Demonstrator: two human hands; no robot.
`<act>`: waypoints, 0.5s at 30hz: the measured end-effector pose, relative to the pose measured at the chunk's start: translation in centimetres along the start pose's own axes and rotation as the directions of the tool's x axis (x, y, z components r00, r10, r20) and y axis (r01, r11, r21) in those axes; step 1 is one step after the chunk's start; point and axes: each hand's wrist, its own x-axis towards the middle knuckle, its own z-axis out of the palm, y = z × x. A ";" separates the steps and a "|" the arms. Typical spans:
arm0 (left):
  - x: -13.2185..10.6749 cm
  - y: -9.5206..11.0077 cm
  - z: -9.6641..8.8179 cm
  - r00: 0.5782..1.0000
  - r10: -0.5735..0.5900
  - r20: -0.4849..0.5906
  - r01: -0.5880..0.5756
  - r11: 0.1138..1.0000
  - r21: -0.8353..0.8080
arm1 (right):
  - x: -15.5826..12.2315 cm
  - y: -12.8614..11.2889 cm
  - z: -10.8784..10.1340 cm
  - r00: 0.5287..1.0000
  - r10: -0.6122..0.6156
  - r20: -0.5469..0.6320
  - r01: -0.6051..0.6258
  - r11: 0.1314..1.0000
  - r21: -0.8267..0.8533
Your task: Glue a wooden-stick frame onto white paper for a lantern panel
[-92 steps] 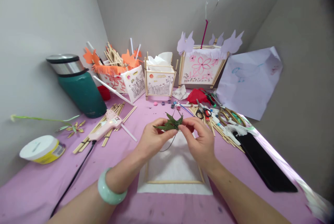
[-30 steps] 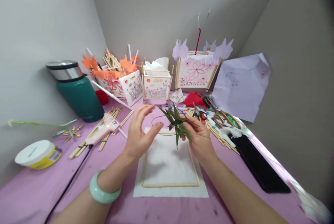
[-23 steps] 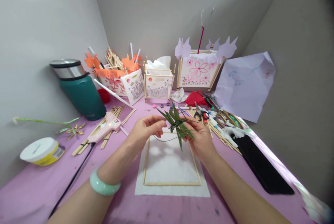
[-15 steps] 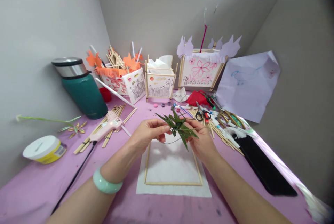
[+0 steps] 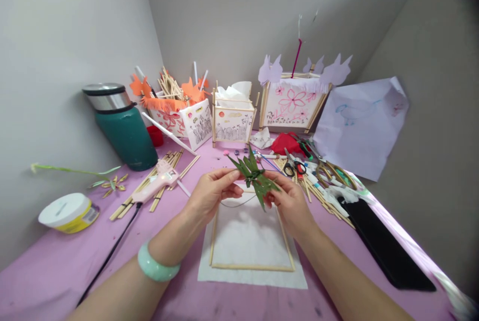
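Above the middle of the table, a green figure of knotted leaf strips is held up between both hands. Its pointed ends fan out upward and down to the right. My left hand, with a pale green bangle on its wrist, is closed at the figure's left side, thumb against fingers. On the other side my right hand pinches the lower right strips; some of its fingers are hidden behind the leaves. A thin dark strand loops below, between the hands. Underneath lie a square wooden stick frame and white paper.
At left are a pink glue gun, bamboo sticks, a teal bottle and a white-lidded tub. Decorated lanterns line the back. Scissors, more sticks and a black phone-like slab are at right.
The leaf figure has turned, so its upper strips now point more upward. Both hands stay on it. The whole view has shifted slightly.
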 end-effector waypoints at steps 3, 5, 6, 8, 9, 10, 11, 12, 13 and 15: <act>0.0 -0.3 0.1 1.000 -0.023 0.012 0.024 1.000 -0.017 | 0.1 0.2 0.0 0.999 0.007 -0.052 -0.007 1.000 -0.010; 0.0 -0.4 0.2 0.999 -0.035 0.019 0.036 0.999 -0.041 | 0.1 0.2 0.1 0.999 0.018 -0.052 -0.018 1.000 0.008; 0.0 -0.4 0.2 0.999 -0.037 0.014 0.038 0.998 -0.053 | 0.1 0.2 0.1 0.999 0.026 -0.043 -0.026 0.999 0.021; 0.1 -0.4 0.2 1.000 -0.031 -0.003 0.031 0.996 -0.078 | 0.0 0.1 0.1 0.999 0.050 -0.017 -0.050 0.998 0.038; 0.1 -0.3 0.2 1.000 -0.025 -0.010 0.024 0.996 -0.089 | 0.0 0.1 0.1 0.998 0.060 -0.002 -0.060 0.997 0.044; 0.1 -0.3 0.2 1.000 -0.017 -0.015 0.015 0.995 -0.098 | 0.0 0.0 0.1 0.998 0.065 0.016 -0.066 0.997 0.048; 0.1 -0.3 0.2 1.000 -0.008 -0.017 0.006 0.995 -0.102 | -0.1 -0.1 0.1 0.997 0.065 0.039 -0.067 0.996 0.053; 0.1 -0.2 0.2 1.000 0.001 -0.016 -0.002 0.995 -0.101 | -0.1 -0.2 0.1 0.996 0.056 0.074 -0.060 0.997 0.058; 0.1 -0.2 0.2 1.000 0.008 -0.015 -0.010 0.995 -0.097 | -0.2 -0.4 0.1 0.991 0.042 0.124 -0.049 0.997 0.059; 0.1 -0.3 0.2 1.000 0.027 -0.016 -0.028 0.996 -0.081 | -0.3 -0.7 0.1 0.971 0.009 0.240 -0.020 0.999 0.044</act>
